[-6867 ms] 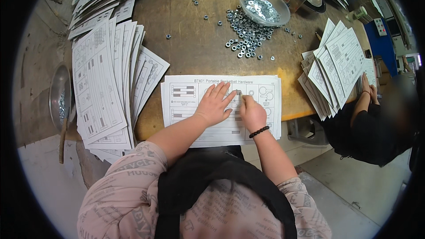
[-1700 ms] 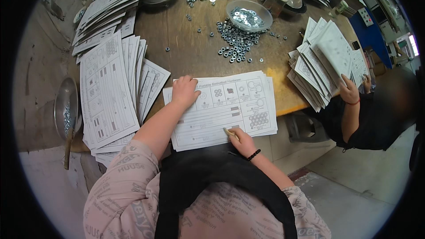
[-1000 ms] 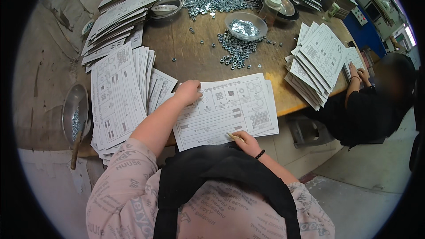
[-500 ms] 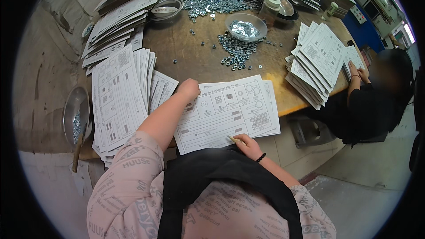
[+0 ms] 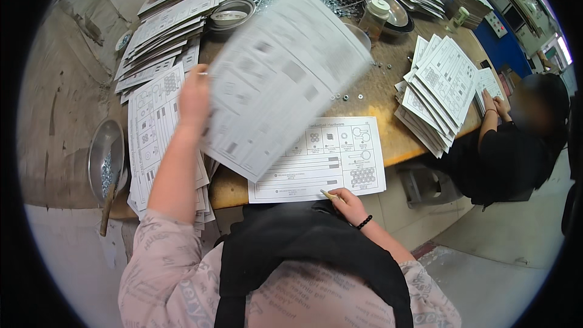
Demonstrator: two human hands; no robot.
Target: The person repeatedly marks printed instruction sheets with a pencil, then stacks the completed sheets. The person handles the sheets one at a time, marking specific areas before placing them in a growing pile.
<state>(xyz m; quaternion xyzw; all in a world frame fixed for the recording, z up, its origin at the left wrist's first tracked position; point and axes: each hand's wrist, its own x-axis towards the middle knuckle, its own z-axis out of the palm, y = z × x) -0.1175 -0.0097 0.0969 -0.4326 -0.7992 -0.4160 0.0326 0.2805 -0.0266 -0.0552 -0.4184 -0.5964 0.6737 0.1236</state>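
My left hand (image 5: 194, 102) is closed on the left edge of a large printed sheet (image 5: 282, 85). That sheet is raised and tilted above the table, smeared by motion. Under it, a second printed sheet (image 5: 316, 173) with line drawings and boxes lies at the near table edge. My right hand (image 5: 350, 206) rests by this lower sheet's near edge, fingers pinched round a short pale pointed stick (image 5: 328, 195). Beside my left forearm lies a fanned stack of printed sheets (image 5: 156, 136).
Loose metal nuts (image 5: 345, 98) lie on the wooden table (image 5: 401, 140), partly hidden by the raised sheet. Bowls (image 5: 232, 12) and a clear bottle (image 5: 375, 15) stand farther back. A metal pan (image 5: 97, 140) sits left. A co-worker (image 5: 516, 146) sits right, beside another sheet stack (image 5: 446, 79).
My left hand has lifted a sheet off the pile in front and swung it up and left, baring the sheet beneath. My right hand has shifted slightly right. Another person's hands have come over the far-left stack.
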